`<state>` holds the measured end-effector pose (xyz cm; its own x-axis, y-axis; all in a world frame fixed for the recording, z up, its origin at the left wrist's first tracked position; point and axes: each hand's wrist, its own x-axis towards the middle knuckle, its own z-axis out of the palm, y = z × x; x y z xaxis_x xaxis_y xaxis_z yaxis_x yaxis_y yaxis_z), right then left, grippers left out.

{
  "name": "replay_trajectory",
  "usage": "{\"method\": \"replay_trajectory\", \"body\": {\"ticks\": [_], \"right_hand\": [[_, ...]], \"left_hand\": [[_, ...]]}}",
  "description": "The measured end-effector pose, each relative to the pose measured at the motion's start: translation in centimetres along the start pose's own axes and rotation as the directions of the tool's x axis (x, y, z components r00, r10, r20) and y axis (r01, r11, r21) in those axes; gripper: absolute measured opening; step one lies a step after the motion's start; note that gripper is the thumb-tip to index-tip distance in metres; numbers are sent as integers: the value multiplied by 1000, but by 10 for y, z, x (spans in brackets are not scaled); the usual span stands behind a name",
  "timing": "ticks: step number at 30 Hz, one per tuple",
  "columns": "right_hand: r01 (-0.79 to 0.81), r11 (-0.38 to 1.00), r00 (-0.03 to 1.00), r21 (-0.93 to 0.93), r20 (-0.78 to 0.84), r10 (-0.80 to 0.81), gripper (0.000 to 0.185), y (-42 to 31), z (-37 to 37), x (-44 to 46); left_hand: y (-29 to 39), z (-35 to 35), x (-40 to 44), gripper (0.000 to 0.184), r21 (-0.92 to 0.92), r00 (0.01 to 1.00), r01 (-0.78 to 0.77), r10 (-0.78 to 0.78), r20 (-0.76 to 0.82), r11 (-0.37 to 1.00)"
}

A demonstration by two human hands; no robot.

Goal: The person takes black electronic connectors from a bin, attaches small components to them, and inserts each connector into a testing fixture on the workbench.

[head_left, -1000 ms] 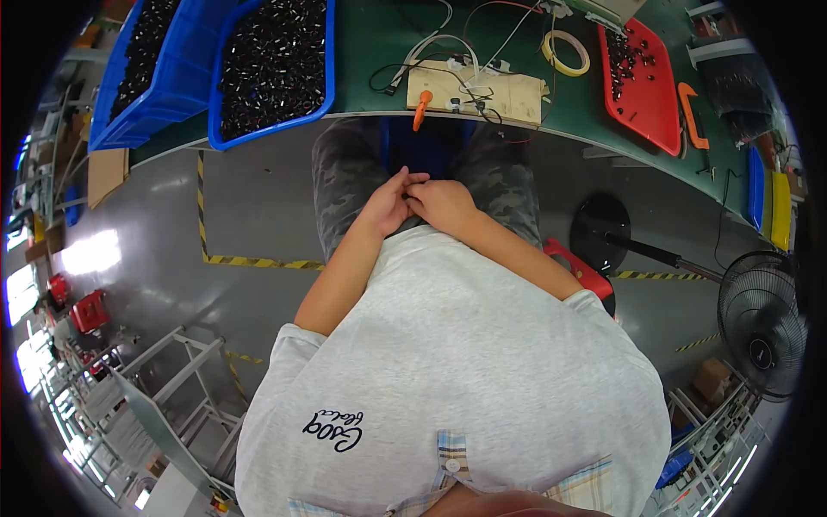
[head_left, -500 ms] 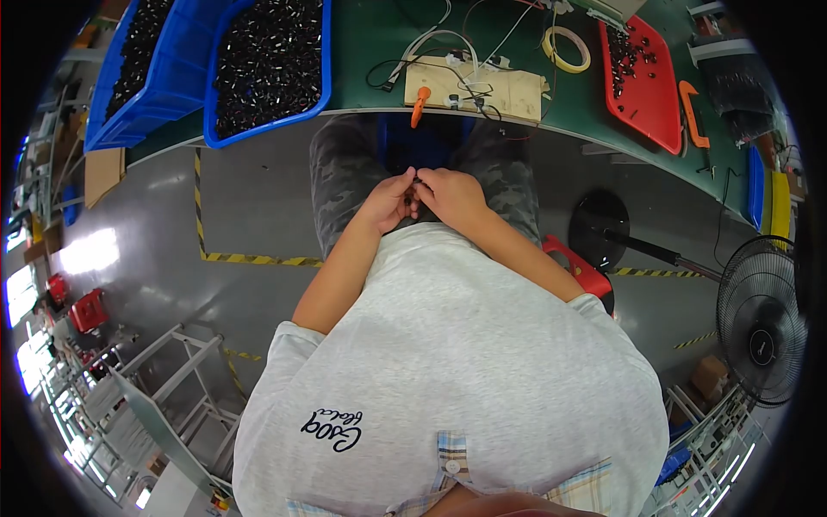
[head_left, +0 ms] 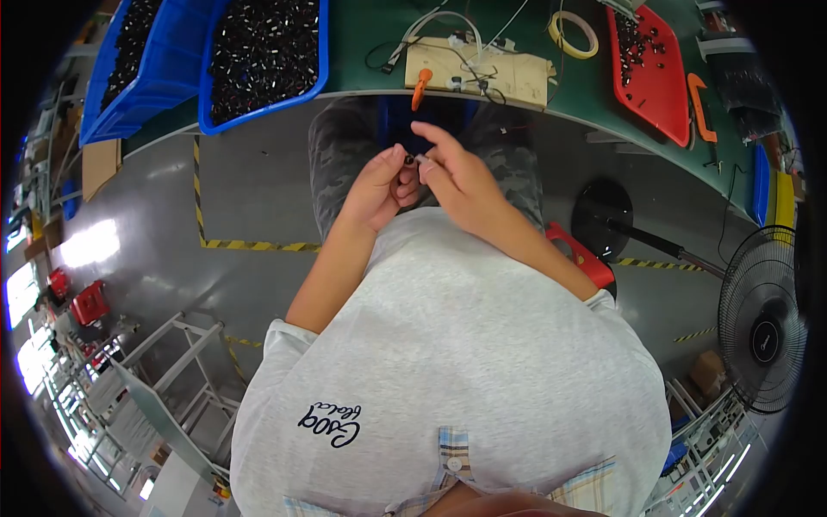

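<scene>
Over my lap, just short of the bench edge, both hands meet fingertip to fingertip. My left hand [head_left: 375, 187] is closed, pinching a small dark cylindrical part [head_left: 410, 160] between thumb and fingers. Against that part my right hand [head_left: 465, 183] pinches a tiny light-coloured piece [head_left: 421, 158]; its index finger sticks out forward. Whether the two pieces are joined is too small to tell. A blue bin [head_left: 205, 121] full of small black and silver parts stands on the bench to the left. Another blue bin [head_left: 129, 121] with dark parts is beside it.
On the green bench [head_left: 366, 52] lie a wooden board [head_left: 521, 79] with wires and an orange clamp [head_left: 420, 89], a tape roll [head_left: 594, 43], and a red tray [head_left: 676, 129] of dark parts. An orange tool [head_left: 699, 108] lies right of it. A fan [head_left: 762, 319] stands at right.
My hands have moved slightly forward and up from the lap. The right index finger has lifted and stretched out, and the small dark part now shows between the fingertips. The view has shifted slightly.
</scene>
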<state>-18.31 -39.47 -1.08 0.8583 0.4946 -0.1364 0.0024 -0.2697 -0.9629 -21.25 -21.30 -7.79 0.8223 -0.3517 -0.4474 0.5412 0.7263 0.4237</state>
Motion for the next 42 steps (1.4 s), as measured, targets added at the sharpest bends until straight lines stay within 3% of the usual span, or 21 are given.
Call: {"method": "replay_trajectory", "body": {"ticks": [3,4,10,13,19,28,31,34,37,40,42], "right_hand": [[16,980,1000,200,23,-21,45,-44,-13,-11],[47,986,998,162,25,-52,45,-45,-15,-12],[103,966,994,239,-3,-105,45,-58,-16,-16],[52,960,999,276,2,-55,45,-54,-13,-15],[46,994,999,96,17,-48,41,-58,-14,-15],[5,987,999,163,40,-12,42,-56,-12,-17],[-7,1000,999,-30,49,8,43,-60,-15,-18],[53,928,999,-368,8,-53,42,-57,-14,-20],[91,918,995,-386,65,-72,41,-40,-19,-12],[-38,976,983,-212,170,75,40,-41,-30,-6],[22,959,995,-284,101,8,39,-36,-22,-10]], "left_hand": [[19,33,-16,31,34,988,-69,64,138,997],[23,42,-18,31,47,984,-83,74,162,995],[21,60,-21,34,94,990,-109,99,105,990],[17,58,-20,35,62,984,-129,121,129,990],[14,53,-23,35,87,981,-168,157,115,982],[8,49,-22,29,96,968,-246,240,72,965],[9,50,-24,24,144,956,-295,292,38,945],[8,41,-20,19,360,937,-313,348,-35,879],[12,41,-16,17,484,934,-271,349,-77,832],[7,35,-11,19,472,940,-284,340,-36,834],[2,36,-11,18,557,924,-290,379,-49,779]]}}
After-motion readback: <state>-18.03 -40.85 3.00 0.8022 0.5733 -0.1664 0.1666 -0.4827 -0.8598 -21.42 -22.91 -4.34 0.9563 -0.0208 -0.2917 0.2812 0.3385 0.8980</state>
